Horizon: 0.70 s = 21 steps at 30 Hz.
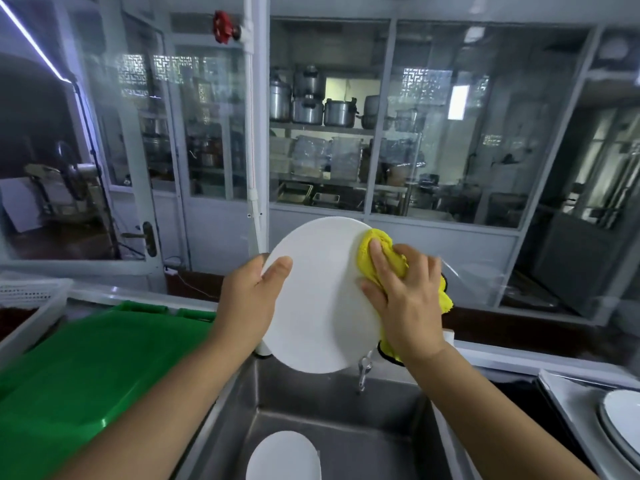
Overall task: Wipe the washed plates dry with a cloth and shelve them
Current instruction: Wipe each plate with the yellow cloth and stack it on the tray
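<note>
a: where's the plate [318,296] right now?

b: held up over the steel sink [332,407], tilted nearly on edge with its face toward the person. it's white and round, and i'd guess it's kept above the basin so any drips fall there.

a: who's got hold of it?

b: the left hand [251,299] grips the left rim, thumb across the front face, the other fingers hidden behind. that leaves most of the face open for wiping.

a: and the cloth?

b: a yellow cloth [381,251] bunched under the right hand [405,292]. the fingers are curled over it and pressing it against the plate's right side, with loose folds hanging past the rim. seems a mid-wipe posture, one hand bracing while the other pushes.

a: anything else waiting?

b: another white plate [282,455] lies in the bottom of the sink, probably next in line. at the far right, stacked plates [620,420] sit on a tray or rack, likely where dried ones go, though i can't tell if that's the shelf.

a: and to the left?

b: a green lid or bin top [86,368] beside the sink, with a white basket [31,292] behind it. neither is touched.
</note>
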{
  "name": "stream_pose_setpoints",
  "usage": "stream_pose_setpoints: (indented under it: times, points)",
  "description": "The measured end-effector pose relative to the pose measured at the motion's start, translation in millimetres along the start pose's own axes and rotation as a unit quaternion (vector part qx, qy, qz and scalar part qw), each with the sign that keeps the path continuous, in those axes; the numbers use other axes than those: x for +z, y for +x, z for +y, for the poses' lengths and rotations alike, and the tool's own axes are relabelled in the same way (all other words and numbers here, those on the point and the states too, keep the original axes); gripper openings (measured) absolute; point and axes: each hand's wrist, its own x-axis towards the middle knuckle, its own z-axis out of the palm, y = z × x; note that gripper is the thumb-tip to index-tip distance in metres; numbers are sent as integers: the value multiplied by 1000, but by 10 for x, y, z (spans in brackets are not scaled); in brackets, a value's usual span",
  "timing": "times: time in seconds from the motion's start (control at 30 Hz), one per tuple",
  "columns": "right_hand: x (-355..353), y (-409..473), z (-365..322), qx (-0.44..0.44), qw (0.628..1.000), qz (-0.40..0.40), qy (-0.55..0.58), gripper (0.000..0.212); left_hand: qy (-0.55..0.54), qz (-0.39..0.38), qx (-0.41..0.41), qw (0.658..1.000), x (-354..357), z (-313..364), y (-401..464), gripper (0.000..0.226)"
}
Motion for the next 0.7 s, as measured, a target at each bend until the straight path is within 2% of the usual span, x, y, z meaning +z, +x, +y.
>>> stream_pose_setpoints:
  times: [0.1,0.27,0.43,0.57,0.7]
  points:
    - [37,124,-139,-3,998,-19,-55,49,-39,-3,-24,999,22,20,29,33]
    - [128,236,-523,4,998,-33,-44,49,-81,0,-46,996,139,88,48,40]
    - [135,44,-772,-73,996,-45,1,50,-121,34,-53,991,188,122,190,37]
    - [71,-236,-508,-136,987,-88,-3,50,-131,31,-48,990,73,115,260,37]
    - [34,-159,-75,-48,992,-101,-66,47,-111,11,-53,992,54,89,219,38]
